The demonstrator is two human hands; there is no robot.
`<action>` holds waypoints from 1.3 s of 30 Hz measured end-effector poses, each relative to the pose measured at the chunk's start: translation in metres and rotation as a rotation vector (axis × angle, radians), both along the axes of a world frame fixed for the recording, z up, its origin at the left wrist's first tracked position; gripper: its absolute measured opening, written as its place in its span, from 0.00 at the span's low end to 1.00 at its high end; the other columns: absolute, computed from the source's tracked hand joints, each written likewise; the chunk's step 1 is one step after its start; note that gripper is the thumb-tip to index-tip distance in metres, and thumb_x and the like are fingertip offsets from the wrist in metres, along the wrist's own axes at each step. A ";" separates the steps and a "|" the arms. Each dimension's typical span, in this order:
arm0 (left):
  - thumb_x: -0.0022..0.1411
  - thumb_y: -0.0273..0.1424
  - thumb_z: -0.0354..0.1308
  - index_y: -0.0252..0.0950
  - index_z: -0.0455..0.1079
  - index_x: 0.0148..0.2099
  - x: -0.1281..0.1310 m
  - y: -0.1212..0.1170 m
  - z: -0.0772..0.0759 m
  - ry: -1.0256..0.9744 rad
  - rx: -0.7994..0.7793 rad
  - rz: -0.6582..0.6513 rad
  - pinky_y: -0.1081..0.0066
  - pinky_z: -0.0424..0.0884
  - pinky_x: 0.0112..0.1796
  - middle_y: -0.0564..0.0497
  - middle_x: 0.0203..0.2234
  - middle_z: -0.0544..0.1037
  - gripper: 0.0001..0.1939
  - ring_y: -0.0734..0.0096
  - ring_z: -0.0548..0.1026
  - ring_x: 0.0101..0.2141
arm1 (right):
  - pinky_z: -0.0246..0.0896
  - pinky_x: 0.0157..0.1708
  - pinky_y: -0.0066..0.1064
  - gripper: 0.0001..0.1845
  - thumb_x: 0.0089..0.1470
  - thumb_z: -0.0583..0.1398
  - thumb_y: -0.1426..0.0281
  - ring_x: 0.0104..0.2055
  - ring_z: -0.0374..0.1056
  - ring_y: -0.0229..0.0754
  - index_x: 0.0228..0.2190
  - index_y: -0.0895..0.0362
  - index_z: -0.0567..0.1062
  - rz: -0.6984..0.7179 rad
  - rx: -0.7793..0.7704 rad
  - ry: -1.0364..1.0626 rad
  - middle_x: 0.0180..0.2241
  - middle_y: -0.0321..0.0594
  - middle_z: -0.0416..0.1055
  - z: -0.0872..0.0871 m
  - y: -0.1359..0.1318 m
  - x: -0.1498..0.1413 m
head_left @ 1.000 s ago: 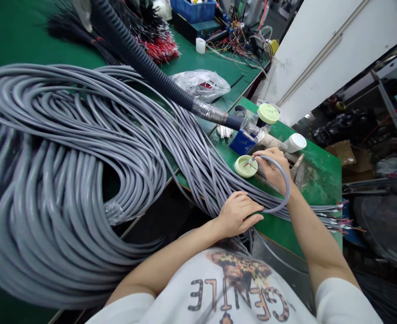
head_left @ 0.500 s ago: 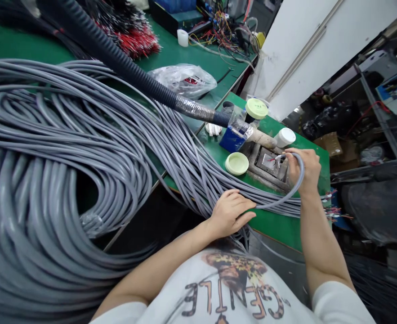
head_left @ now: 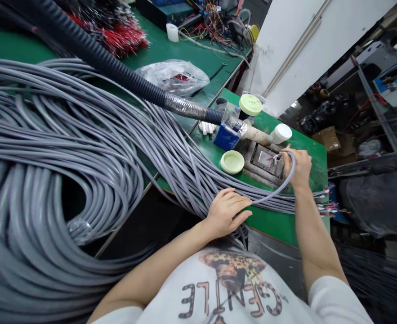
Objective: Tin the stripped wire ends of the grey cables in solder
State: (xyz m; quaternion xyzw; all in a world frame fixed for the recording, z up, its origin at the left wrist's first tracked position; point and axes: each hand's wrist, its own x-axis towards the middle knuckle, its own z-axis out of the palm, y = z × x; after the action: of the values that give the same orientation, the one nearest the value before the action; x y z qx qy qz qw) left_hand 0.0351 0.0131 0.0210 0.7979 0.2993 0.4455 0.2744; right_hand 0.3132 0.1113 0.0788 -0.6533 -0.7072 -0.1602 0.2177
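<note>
In the head view, my right hand pinches a grey cable near its stripped end. Thin red and white wires stick out of that end, over the shiny surface of a square solder pot. The cable bends in an arc back to my left hand. That hand lies with fingers stretched and thumb apart on a bundle of grey cables, the arc passing at its fingertips. Whether the wire tips touch the solder, I cannot tell.
A black corrugated hose runs down to the pot. Round it stand a pale green lid, a blue box, a white jar and a green-lidded jar. Large cable coils fill the left side.
The whole view has shifted slightly, so the bench things appear a little farther left. My right hand keeps its pinch on the cable at the pot; my left hand stays on the bundle.
</note>
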 end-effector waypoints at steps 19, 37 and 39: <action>0.63 0.34 0.56 0.38 0.74 0.45 0.000 0.000 0.008 -0.106 -0.151 -0.031 0.59 0.63 0.52 0.49 0.36 0.81 0.10 0.68 0.76 0.39 | 0.65 0.43 0.40 0.12 0.56 0.60 0.67 0.42 0.70 0.46 0.43 0.50 0.78 0.311 0.072 0.199 0.41 0.42 0.75 0.051 -0.065 -0.039; 0.57 0.42 0.62 0.32 0.79 0.33 0.008 -0.008 0.027 -0.597 -1.067 -0.354 0.69 0.71 0.42 0.45 0.36 0.82 0.16 0.64 0.78 0.38 | 0.56 0.56 0.49 0.19 0.61 0.54 0.71 0.56 0.63 0.46 0.53 0.48 0.71 0.824 -0.260 -0.031 0.49 0.38 0.75 0.041 -0.162 -0.067; 0.57 0.41 0.62 0.32 0.79 0.35 0.008 -0.009 0.027 -0.587 -1.053 -0.355 0.69 0.71 0.42 0.45 0.36 0.82 0.16 0.63 0.78 0.39 | 0.56 0.56 0.48 0.19 0.61 0.54 0.71 0.55 0.64 0.46 0.52 0.47 0.71 0.813 -0.272 -0.019 0.49 0.38 0.75 0.039 -0.165 -0.066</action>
State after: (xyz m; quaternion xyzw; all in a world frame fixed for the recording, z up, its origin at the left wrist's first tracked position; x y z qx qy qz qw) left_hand 0.0435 0.0041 0.0475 0.4378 0.2536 0.3864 0.7712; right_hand 0.2473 -0.0533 0.1174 -0.3426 -0.9239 0.0273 0.1682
